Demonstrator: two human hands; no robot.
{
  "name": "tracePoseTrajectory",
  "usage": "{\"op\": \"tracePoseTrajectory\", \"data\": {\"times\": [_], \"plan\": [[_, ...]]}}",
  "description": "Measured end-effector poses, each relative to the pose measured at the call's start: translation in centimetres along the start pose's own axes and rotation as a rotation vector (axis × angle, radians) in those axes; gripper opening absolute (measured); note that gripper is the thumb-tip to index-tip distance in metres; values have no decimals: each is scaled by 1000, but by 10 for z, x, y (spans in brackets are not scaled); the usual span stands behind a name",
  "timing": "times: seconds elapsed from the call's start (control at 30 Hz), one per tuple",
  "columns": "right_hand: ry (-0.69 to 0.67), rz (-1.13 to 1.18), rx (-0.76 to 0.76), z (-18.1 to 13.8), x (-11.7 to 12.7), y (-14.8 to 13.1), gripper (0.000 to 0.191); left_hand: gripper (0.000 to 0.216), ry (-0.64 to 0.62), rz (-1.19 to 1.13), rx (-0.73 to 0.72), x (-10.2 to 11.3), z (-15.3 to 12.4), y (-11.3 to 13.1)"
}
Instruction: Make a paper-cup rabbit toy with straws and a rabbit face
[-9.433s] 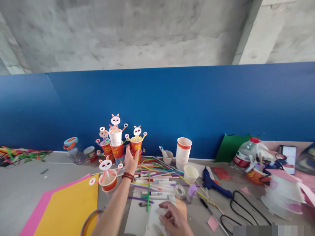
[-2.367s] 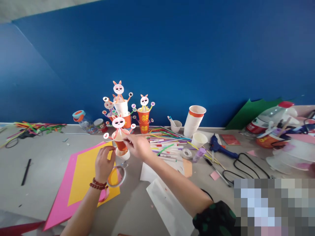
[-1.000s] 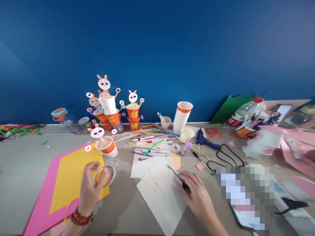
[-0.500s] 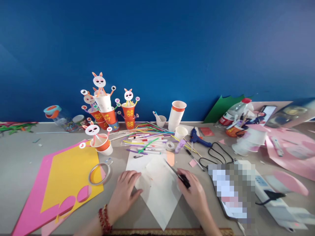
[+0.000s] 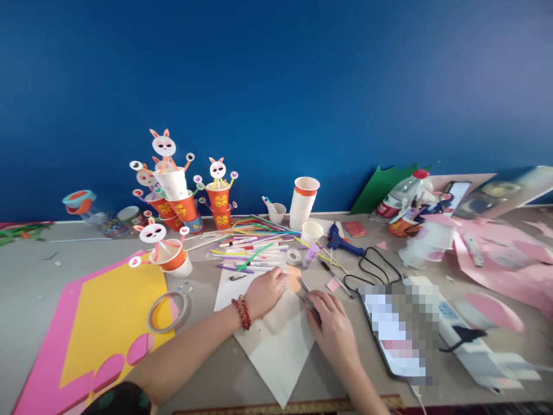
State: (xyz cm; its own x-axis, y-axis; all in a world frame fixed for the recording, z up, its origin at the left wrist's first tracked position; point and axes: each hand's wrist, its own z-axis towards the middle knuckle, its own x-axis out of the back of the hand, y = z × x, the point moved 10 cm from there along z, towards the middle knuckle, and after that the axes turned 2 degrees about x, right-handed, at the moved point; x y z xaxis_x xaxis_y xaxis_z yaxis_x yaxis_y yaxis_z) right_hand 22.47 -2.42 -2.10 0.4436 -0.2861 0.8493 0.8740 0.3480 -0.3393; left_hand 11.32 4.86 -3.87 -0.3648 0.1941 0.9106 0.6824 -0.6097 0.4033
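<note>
Right hand (image 5: 330,324) gripping scissors (image 5: 305,291), blades pointing 11 o'clock. Left hand (image 5: 266,293) reaching orange scrap (image 5: 296,282) above white sheet (image 5: 276,346), grasp unclear. Seemingly lining up cut; calling for firm hold on scrap.

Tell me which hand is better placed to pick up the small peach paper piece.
Left, most likely. The left hand holds nothing and its fingertips reach the peach paper piece; the right hand is closed on the scissors.

rabbit faces (image 5: 163,144) 4 | tape rolls (image 5: 149,316) 2 | glue gun (image 5: 341,245) 1 | scissors (image 5: 303,286) 1 | white sheets (image 5: 276,346) 2 | bottle (image 5: 404,193) 1
</note>
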Motion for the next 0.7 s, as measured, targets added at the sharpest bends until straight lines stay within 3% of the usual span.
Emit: {"op": "tracePoseTrajectory", "data": {"times": [0.13,0.3,0.53,0.7], "plan": [[-133,-16,18,21,-19,-10,17,21,-12,47,67,-13,10,-8],[-181,-22,-17,29,-33,-3,12,17,-12,42,101,-16,12,-11],[-203,69,-43,28,-31,-2,11,13,45,-117,113,2,0,-15],[-330,122,-7,40,-39,-17,20,12,63,-252,125,12,-20,-17]]}}
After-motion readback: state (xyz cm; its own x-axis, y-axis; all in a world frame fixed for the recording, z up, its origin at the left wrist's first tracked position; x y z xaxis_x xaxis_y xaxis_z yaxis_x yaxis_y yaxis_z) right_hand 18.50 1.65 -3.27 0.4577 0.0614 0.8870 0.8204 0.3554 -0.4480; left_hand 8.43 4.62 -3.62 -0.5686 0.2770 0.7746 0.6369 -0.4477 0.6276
